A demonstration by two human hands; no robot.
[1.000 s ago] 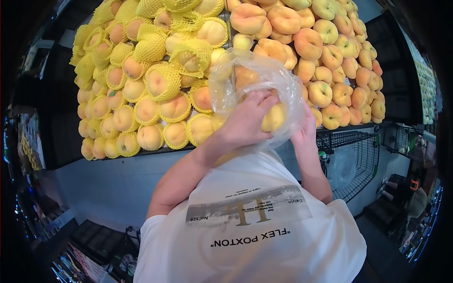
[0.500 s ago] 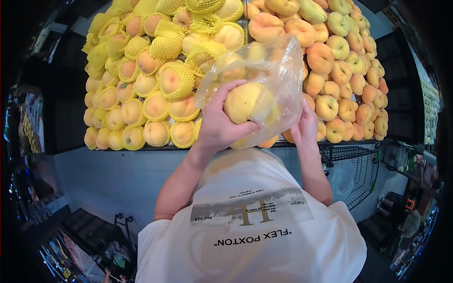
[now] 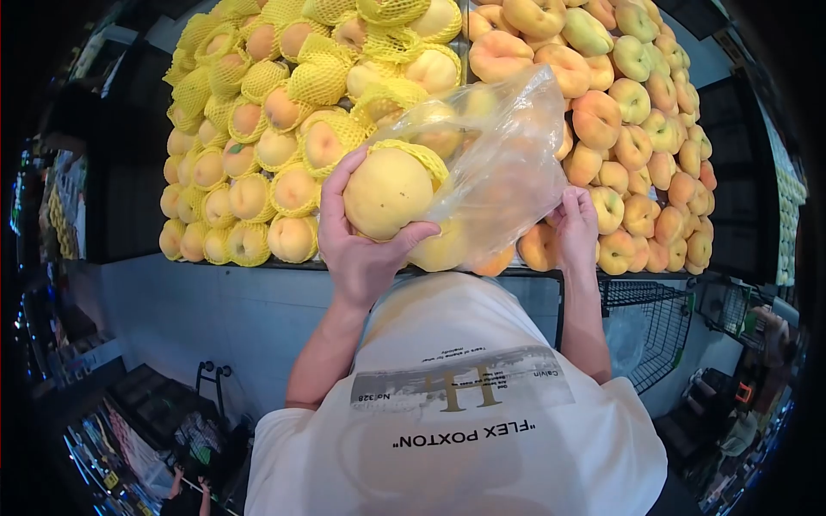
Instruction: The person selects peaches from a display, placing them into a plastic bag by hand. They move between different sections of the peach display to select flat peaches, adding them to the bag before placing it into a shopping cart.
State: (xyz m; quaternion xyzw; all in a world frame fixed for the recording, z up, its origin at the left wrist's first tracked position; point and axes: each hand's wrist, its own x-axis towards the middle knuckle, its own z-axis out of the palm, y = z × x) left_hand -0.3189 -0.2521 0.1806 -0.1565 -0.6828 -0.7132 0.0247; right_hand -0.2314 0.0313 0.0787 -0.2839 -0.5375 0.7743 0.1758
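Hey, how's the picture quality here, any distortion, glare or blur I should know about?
Head view: strong fisheye bend, with black vignette at the corners and dim edges. Even, bright light falls on the stacked fruit. The plastic bag shows soft glare that veils the fruit behind it. The peach in the left hand and the right hand look sharp, with no motion blur.

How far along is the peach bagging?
Done: the bag already holds a few peaches, seen through the plastic. In hand: the left hand grips one netted peach just outside the bag, while the right hand holds the bag's edge. Left: that peach is not inside yet, and how many more from the pile are wanted, I can't tell.
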